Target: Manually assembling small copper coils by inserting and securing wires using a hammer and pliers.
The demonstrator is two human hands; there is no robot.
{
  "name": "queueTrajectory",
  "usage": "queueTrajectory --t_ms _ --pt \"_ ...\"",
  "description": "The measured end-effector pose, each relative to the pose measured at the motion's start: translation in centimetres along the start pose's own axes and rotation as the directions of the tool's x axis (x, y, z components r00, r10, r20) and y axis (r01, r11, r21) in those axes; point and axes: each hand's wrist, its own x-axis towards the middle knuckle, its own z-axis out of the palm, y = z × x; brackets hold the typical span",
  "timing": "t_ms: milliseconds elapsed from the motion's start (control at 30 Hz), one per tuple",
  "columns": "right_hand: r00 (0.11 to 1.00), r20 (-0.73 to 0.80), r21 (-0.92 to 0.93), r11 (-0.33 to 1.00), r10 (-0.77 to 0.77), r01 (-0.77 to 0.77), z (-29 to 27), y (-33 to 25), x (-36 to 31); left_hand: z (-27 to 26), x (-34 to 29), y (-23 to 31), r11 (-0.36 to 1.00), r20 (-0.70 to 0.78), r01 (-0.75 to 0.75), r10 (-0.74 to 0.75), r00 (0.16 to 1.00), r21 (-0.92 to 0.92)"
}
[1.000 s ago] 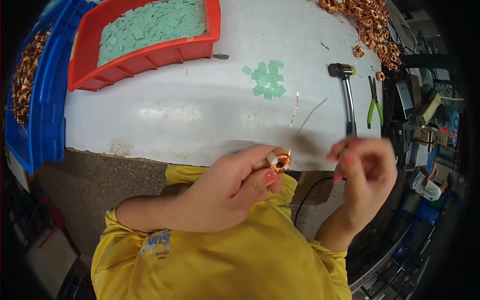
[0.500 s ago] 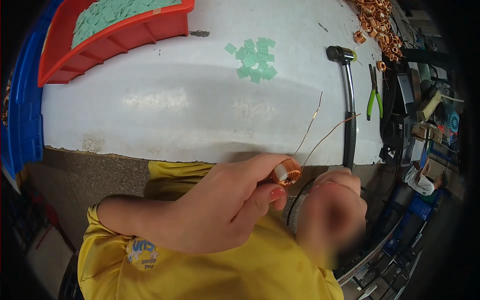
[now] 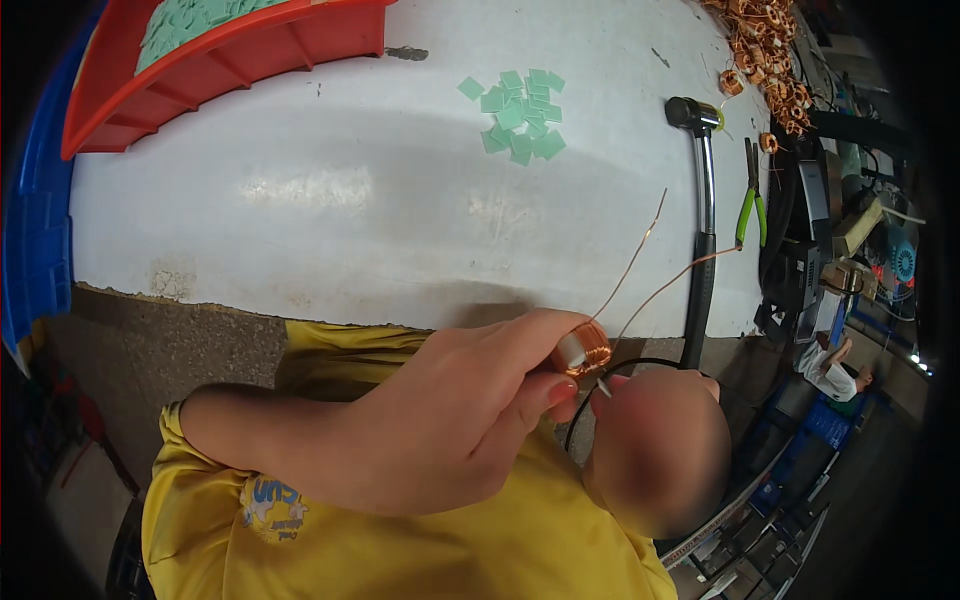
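Observation:
Between the thumb and fingers of my left hand (image 3: pixel 440 410) is a small ring-shaped copper wire coil (image 3: pixel 594 347) with a pale core face. Two loose wire ends rise from it toward the upper right. My right hand (image 3: pixel 665 440) is closed just right of and below the coil, partly blurred. A thin white tip (image 3: pixel 604 387) sticks out from its fingertips toward the coil, close to its lower edge; I cannot tell whether they touch. The rest of that white piece is hidden in the hand.
Light green square pieces (image 3: pixel 521 115) lie scattered on the white table (image 3: pixel 330 230). A red bin (image 3: pixel 230 60) at far left holds more. On the right lie a mallet (image 3: pixel 703 200), green-handled pliers (image 3: pixel 750 200) and a heap of copper coils (image 3: pixel 770 60). A blue bin (image 3: pixel 35 220) stands left.
My right hand has turned and lowered slightly beside the coil, and the thin white tip now shows at its fingertips. My left hand keeps its hold on the coil. The view has shifted a little.

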Motion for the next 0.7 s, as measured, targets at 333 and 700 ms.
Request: queueTrajectory --t_ms 333,700 --pt "0.998 0.059 -0.187 0.982 0.008 0.003 0.8 -0.9 0.3 0.2 -0.1 -0.3 0.994 -0.038 -0.084 0.087 0.995 0.069" --pt "0.998 0.062 -0.264 0.964 0.014 0.003 1.1 -1.3 0.4 0.7 0.1 -0.8 0.966 -0.094 -0.158 0.181 0.979 0.206"
